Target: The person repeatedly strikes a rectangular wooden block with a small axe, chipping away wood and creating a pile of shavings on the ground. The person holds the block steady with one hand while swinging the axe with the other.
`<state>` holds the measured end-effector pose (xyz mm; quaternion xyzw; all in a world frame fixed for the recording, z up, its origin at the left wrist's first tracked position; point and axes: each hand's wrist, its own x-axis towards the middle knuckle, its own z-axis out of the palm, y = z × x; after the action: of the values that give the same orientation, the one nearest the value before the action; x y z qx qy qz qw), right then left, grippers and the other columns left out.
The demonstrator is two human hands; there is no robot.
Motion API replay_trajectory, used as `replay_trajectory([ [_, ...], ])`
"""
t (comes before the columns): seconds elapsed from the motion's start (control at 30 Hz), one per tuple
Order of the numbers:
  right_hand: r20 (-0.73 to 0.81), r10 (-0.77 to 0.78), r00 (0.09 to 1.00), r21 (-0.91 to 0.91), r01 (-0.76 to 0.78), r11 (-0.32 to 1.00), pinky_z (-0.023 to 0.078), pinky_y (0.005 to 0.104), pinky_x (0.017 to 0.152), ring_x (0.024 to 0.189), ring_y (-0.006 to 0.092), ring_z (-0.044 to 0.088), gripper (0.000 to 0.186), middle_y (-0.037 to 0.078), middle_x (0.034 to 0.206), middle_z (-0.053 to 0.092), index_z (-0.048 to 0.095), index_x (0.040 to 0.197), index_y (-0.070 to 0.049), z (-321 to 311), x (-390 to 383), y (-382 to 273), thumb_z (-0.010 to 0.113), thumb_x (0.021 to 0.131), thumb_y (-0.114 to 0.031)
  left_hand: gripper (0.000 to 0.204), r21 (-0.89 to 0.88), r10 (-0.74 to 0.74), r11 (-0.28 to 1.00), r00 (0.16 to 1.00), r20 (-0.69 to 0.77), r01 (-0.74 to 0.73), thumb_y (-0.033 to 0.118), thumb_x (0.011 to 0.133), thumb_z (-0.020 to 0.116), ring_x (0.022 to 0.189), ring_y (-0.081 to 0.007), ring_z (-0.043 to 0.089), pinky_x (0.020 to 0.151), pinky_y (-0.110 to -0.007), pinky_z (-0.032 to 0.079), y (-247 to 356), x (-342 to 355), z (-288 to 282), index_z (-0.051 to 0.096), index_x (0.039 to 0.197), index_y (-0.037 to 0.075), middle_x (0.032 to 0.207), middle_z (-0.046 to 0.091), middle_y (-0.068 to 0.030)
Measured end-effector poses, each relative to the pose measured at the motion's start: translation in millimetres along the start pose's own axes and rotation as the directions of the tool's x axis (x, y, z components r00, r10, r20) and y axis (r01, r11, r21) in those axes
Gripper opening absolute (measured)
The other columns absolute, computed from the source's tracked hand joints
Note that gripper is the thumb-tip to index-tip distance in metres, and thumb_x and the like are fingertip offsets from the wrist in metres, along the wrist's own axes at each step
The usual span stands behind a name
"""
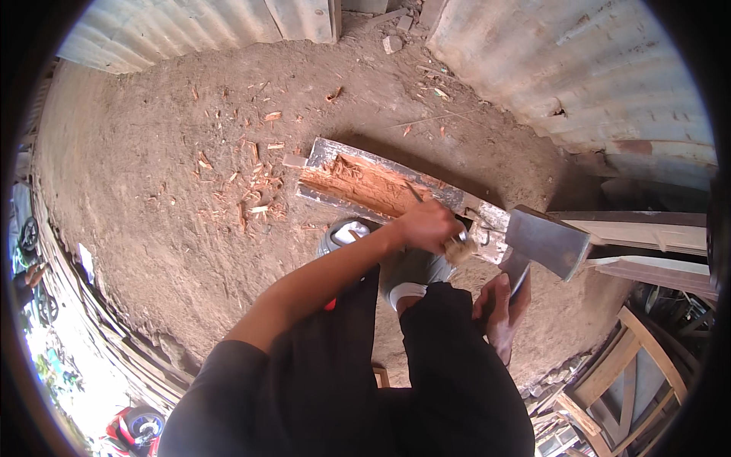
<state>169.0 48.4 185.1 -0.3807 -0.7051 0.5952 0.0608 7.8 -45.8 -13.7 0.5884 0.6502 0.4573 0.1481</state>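
A weathered wooden beam (pixel 461 199) with flaking pale paint lies slantwise before my feet. Its upper face is hollowed into a rough reddish-brown trough (pixel 365 185). Over the beam, my left hand (pixel 428 227) is closed round a chisel; its worn pale wooden butt (pixel 460 250) sticks out toward me and its thin metal blade (pixel 413 192) slants into the hollow. My right hand (pixel 500 308), near my right knee, grips a cleaver-like tool with a broad, dark rectangular blade (pixel 548 242). That blade is beside the beam's right end, apart from the chisel's butt.
Reddish wood chips (pixel 255 186) litter the dirt floor (pixel 145 145) left of the beam. Corrugated metal sheets (pixel 579 68) stand at the far side. Long boards (pixel 647 236) lie to the right, and a wooden frame (pixel 628 373) leans at the lower right.
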Motion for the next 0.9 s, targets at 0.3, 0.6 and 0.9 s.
replay_trajectory([
  [0.3, -0.057, 0.115, 0.992, -0.018, -0.117, 0.993, 0.036, 0.0277, 0.045, 0.047, 0.0116, 0.047, 0.051, 0.003, 0.062, 0.052, 0.053, 0.128, 0.003, -14, -14, 35, 0.058, 0.106, -0.043, 0.024, 0.195, -0.082, 0.981, 0.908, 0.410, 0.001, 0.024, 0.067, 0.079, 0.082, -0.0364, 0.075, 0.076, -0.049, 0.058, 5, 27, 12, 0.072, 0.083, 0.007, 0.080, 0.074, -0.0148],
  [0.6, -0.075, 0.122, 0.990, 0.012, -0.121, 0.993, 0.035, 0.0239, 0.049, 0.053, 0.0086, 0.045, 0.048, 0.002, 0.065, 0.050, 0.053, 0.124, 0.000, -15, -19, 41, 0.059, 0.108, -0.045, 0.026, 0.132, -0.079, 0.988, 0.997, -0.013, 0.080, 0.016, 0.063, 0.077, 0.074, -0.0304, 0.072, 0.066, -0.044, 0.056, -3, 6, 5, 0.069, 0.087, 0.010, 0.076, 0.070, -0.0091],
  [0.9, -0.075, 0.039, 0.996, 0.036, -0.037, 0.999, 0.033, 0.0268, 0.041, 0.044, 0.0108, 0.046, 0.062, 0.002, 0.062, 0.051, 0.052, 0.124, 0.005, -18, -7, 18, 0.060, 0.104, -0.053, 0.028, -0.001, -0.082, 0.996, 0.980, -0.181, 0.084, 0.025, 0.066, 0.080, 0.070, -0.0351, 0.069, 0.064, -0.045, 0.054, -10, -4, -2, 0.066, 0.084, 0.009, 0.072, 0.066, -0.0108],
])
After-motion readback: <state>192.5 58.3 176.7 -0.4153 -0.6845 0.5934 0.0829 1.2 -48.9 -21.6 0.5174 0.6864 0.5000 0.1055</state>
